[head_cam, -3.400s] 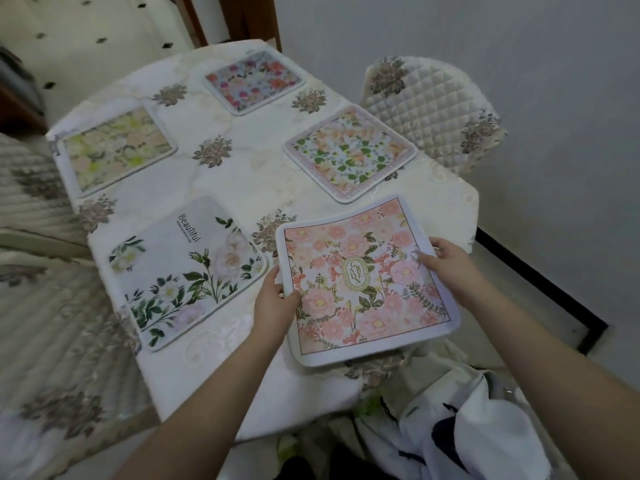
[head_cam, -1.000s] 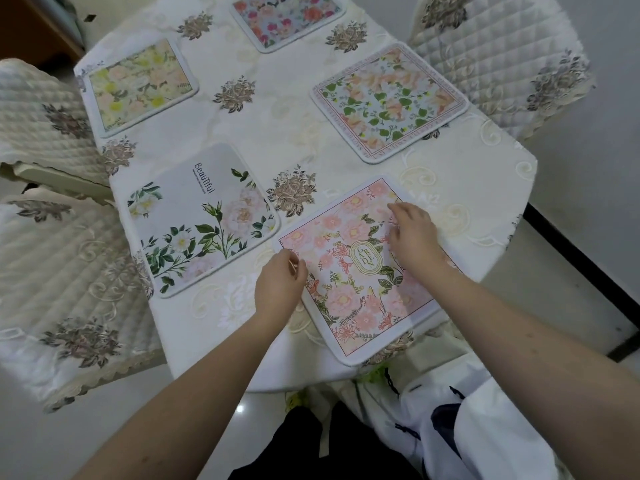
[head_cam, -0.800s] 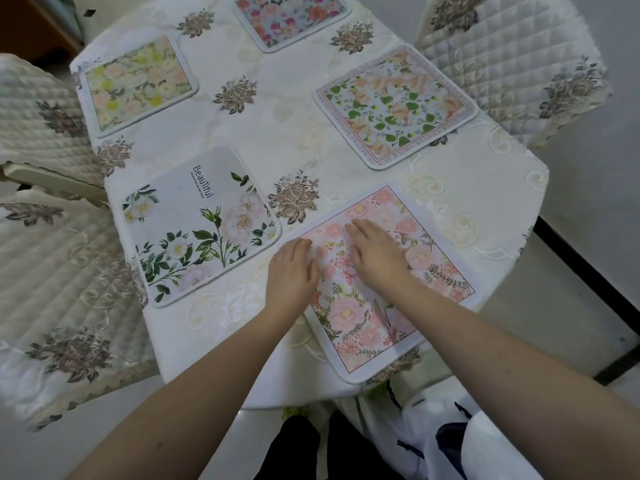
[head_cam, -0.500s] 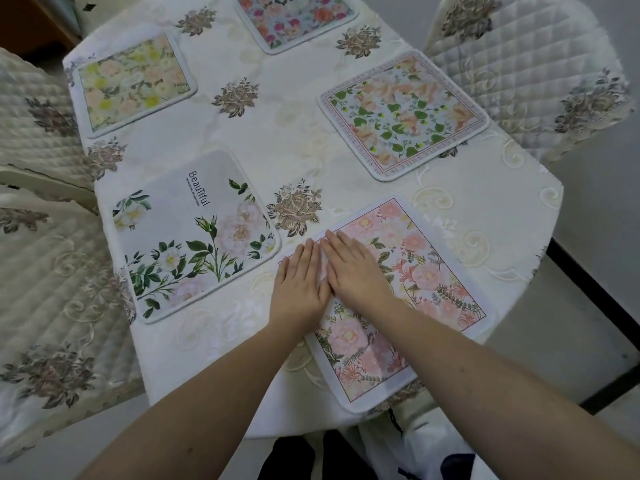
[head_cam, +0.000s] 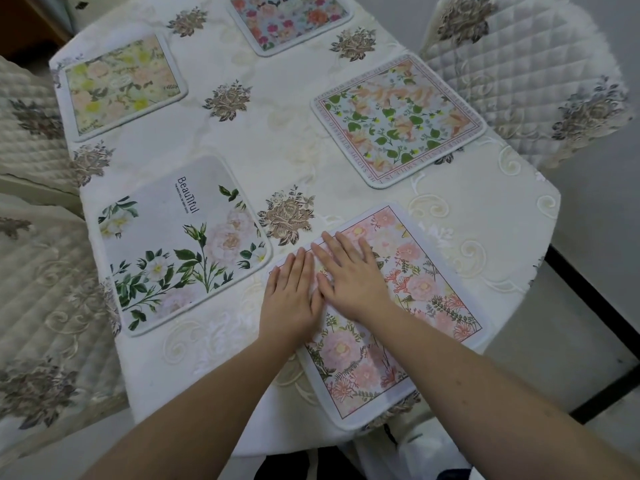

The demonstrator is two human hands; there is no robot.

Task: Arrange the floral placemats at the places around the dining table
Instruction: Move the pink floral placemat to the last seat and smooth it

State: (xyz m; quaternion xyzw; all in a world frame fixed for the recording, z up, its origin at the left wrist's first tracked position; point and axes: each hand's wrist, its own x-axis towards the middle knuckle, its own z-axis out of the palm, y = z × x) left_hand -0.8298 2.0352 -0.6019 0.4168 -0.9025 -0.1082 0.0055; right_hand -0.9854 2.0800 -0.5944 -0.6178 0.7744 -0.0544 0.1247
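A pink floral placemat point(head_cam: 426, 299) lies flat at the near right corner of the dining table point(head_cam: 277, 140). My left hand point(head_cam: 292, 299) and my right hand point(head_cam: 349, 271) press flat on its left part, side by side, fingers straight. A grey placemat with white flowers and the word "Beautiful" point(head_cam: 183, 244) lies to the left. Further back lie a green-leaf placemat point(head_cam: 398, 119), a yellow-green placemat point(head_cam: 121, 84) and a multicolour placemat point(head_cam: 291, 19) at the far edge.
The table wears a cream tablecloth with embroidered brown roses point(head_cam: 287, 216). A quilted chair point(head_cam: 530, 71) stands at the right, and two more quilted chairs point(head_cam: 38, 271) at the left. White and dark cloth point(head_cam: 398, 459) lies below the near table edge.
The pink placemat went from held above the table edge to lying flat. Both hands let go of its sides, slid together onto its left part and now press on it.
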